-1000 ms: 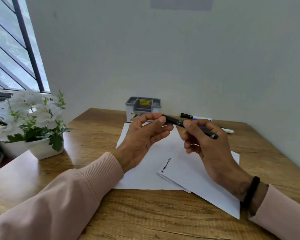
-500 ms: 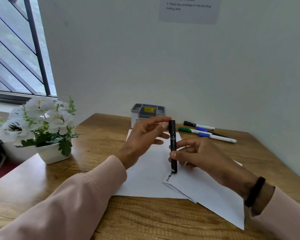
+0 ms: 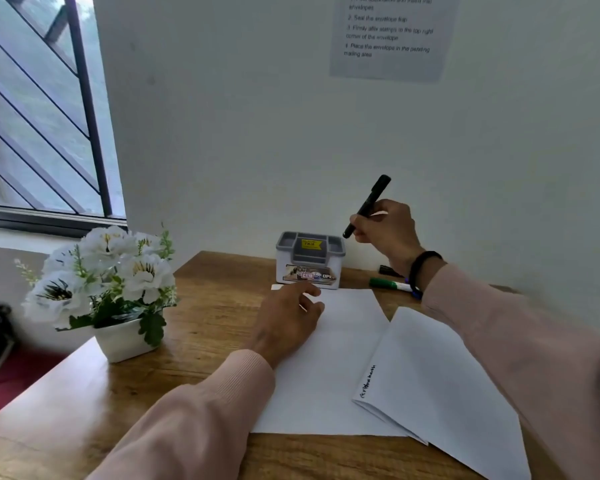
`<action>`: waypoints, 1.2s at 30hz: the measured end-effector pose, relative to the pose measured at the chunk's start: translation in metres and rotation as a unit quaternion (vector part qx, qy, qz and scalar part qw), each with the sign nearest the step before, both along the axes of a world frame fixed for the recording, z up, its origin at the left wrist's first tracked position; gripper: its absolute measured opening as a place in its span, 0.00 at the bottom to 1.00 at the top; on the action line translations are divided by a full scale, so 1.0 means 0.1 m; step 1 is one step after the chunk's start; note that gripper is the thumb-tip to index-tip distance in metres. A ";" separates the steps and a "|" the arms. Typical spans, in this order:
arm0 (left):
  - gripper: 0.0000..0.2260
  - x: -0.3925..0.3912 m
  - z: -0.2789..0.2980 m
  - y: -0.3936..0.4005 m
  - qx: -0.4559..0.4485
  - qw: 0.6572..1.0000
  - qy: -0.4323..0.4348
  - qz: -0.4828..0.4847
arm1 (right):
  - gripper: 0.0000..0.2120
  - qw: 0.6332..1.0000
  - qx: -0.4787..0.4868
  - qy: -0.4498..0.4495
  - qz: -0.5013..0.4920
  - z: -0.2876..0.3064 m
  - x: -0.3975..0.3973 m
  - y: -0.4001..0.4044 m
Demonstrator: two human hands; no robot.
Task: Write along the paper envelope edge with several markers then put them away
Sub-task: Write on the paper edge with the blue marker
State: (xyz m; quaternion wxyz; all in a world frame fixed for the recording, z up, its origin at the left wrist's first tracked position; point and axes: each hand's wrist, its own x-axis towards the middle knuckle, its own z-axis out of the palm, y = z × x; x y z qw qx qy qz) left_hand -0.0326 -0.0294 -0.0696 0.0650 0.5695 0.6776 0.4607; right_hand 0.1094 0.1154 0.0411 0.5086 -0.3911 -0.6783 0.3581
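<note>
My right hand (image 3: pixel 387 228) grips a black marker (image 3: pixel 369 202), tilted with its lower tip just above the right side of the grey pen holder (image 3: pixel 309 259) at the back of the desk. My left hand (image 3: pixel 286 320) rests flat on a white sheet (image 3: pixel 329 375), fingers loosely apart and holding nothing. The white paper envelope (image 3: pixel 440 386) lies to the right, overlapping the sheet, with black handwriting (image 3: pixel 368 381) along its left edge. A green marker (image 3: pixel 388 284), a black one (image 3: pixel 388 270) and a blue one (image 3: pixel 414 292) lie behind my right wrist, partly hidden.
A white pot of white flowers (image 3: pixel 108 289) stands at the desk's left edge. A printed notice (image 3: pixel 390 32) hangs on the wall close behind the wooden desk (image 3: pixel 201 323). A barred window (image 3: pixel 42 105) is at the left.
My right hand lifted the black marker off the envelope and carried it back over the pen holder. My left hand let go of it and dropped onto the sheet. The view tilted up.
</note>
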 end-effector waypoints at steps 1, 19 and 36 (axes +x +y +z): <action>0.10 0.00 0.00 0.00 0.000 1.000 0.006 0.001 | 0.07 0.999 0.019 -0.024 -0.016 -0.04 -0.05 0.05; 0.09 -0.03 -0.04 0.06 0.004 0.999 0.050 -0.001 | 0.27 0.986 0.066 -0.151 0.021 -0.25 -0.06 0.01; 0.03 0.01 -0.01 0.03 -0.019 0.996 0.093 -0.001 | 0.08 0.842 0.053 -0.527 -0.101 -0.77 1.54 0.54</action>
